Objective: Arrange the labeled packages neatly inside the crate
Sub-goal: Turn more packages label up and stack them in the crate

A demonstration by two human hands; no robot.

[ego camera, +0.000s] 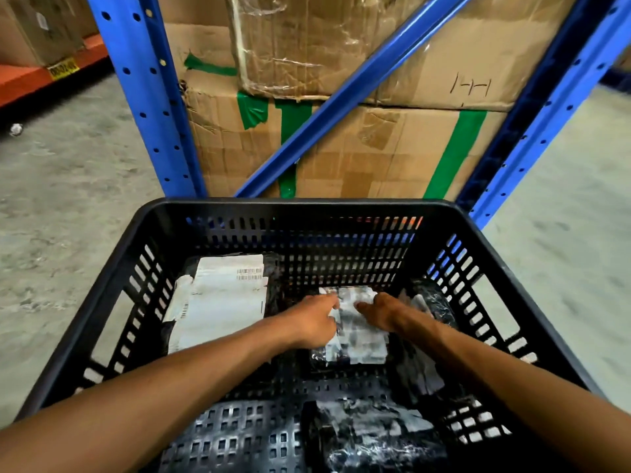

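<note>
Both hands are down in the black crate (112, 278): the left hand (312, 324) and right hand (382, 312) pinch the two sides of a small labeled package (358, 331) lying mid-floor. A large labeled package (222, 302) already lies flat at the far left. By my reading the job is partway: a package (423, 339) against the right wall and another (372, 435) nearest the person look unsorted. Blue racking (143, 97) holding cardboard cartons (375, 148) stands behind, clear of the work.
</note>
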